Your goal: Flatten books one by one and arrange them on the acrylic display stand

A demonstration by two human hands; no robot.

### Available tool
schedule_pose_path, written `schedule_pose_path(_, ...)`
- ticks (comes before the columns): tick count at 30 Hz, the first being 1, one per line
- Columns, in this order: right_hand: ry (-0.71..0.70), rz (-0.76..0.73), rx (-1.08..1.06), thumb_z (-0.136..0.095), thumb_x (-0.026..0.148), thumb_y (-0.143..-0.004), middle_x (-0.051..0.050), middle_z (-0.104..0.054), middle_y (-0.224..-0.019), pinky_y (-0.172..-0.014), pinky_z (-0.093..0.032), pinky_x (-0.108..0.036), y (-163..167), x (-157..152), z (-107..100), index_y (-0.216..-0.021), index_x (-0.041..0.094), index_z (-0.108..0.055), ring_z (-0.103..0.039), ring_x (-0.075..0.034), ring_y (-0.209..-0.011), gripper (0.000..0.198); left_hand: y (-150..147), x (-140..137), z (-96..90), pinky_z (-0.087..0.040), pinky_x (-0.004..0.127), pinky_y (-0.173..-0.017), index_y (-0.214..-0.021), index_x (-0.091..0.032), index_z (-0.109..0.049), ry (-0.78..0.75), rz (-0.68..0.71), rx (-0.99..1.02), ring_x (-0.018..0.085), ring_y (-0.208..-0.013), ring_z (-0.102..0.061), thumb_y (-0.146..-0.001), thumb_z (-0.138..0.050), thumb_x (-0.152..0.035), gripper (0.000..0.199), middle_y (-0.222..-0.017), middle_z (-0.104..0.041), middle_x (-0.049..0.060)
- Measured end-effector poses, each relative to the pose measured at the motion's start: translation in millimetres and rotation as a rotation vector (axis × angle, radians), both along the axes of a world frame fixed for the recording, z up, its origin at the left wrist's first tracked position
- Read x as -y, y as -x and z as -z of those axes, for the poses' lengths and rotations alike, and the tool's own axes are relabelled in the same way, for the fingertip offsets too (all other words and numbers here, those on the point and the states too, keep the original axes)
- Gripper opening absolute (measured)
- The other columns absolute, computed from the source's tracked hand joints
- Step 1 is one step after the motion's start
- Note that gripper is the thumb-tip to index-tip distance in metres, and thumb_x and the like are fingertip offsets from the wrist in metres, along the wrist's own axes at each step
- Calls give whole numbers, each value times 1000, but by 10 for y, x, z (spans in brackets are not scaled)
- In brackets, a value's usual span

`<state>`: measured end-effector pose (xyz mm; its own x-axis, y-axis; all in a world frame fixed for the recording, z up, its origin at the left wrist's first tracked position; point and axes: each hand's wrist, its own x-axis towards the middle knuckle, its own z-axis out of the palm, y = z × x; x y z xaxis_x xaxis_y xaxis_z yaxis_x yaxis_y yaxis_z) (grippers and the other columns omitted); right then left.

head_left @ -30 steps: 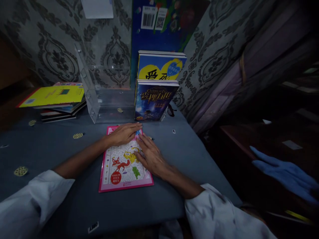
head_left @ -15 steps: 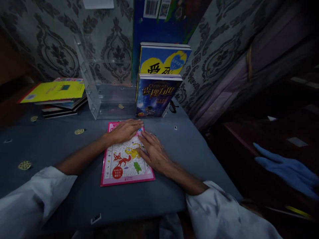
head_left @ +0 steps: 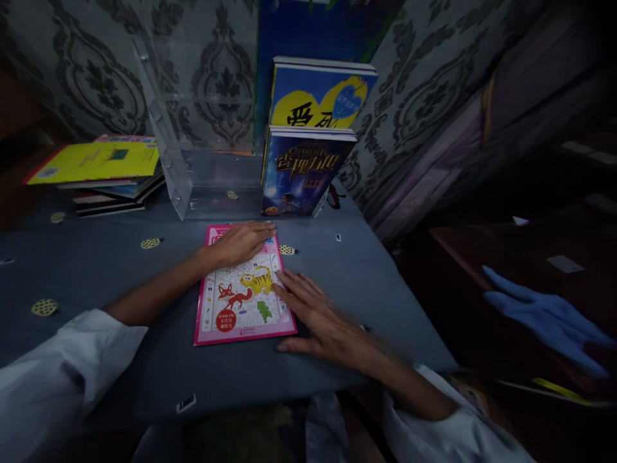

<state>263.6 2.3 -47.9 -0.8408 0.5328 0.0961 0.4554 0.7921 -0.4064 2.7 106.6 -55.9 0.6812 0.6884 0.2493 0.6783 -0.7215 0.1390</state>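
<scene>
The grip of the left hand is slack, its fingers together and flat across the upper part of a pink book, hiding much of the title. The right hand is spread wide, fingertips over the book's right edge and thumb just below its lower corner; whether it presses down, I cannot tell. The book lies face up near the middle of the desk. Both sleeves run out of view.

Off to the right, a blue glove sits in deep shadow. Farther back on the left, a yellow book tops a stack, covering most of those beneath. Beside it stands a clear rack, hard to make out against the wallpaper. Its right side holds a dark blue book, partly covering a yellow-heart book; behind them, a tall blue book is cut off above.
</scene>
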Motion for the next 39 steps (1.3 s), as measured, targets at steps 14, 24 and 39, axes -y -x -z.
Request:
schedule_pose_path(14, 133, 176, -109, -71, 57, -83, -16, -4, -169, -121, -28, -55, -22, 67, 214, -159, 28, 13, -11, -33, -154, 116, -104, 553, -90, -48, 40, -109, -132, -14, -61, -21, 146, 24, 20, -130, -58, -98, -45, -15, 38, -140, -61, 12)
schedule_pose_path(24, 142, 171, -177, -74, 52, -83, -17, -4, -168, -121, -27, -57, -17, 63, 256, -157, 27, 19, -11, -32, -154, 121, -241, 1331, -232, -40, 41, -117, -134, -12, -59, 145, 328, 36, 23, -135, -53, -97, -45, -15, 40, -140, -61, 12)
schedule_pose_path(39, 114, 26, -94, -71, 48, -87, -14, -30, -163, -123, -22, -57, -71, -9, 134, -156, 26, -29, -25, -27, -152, 84, -223, 1481, -195, -42, 42, -115, -139, -12, -55, 166, 313, 95, 24, -137, -50, -98, -43, -13, 42, -140, -61, 12)
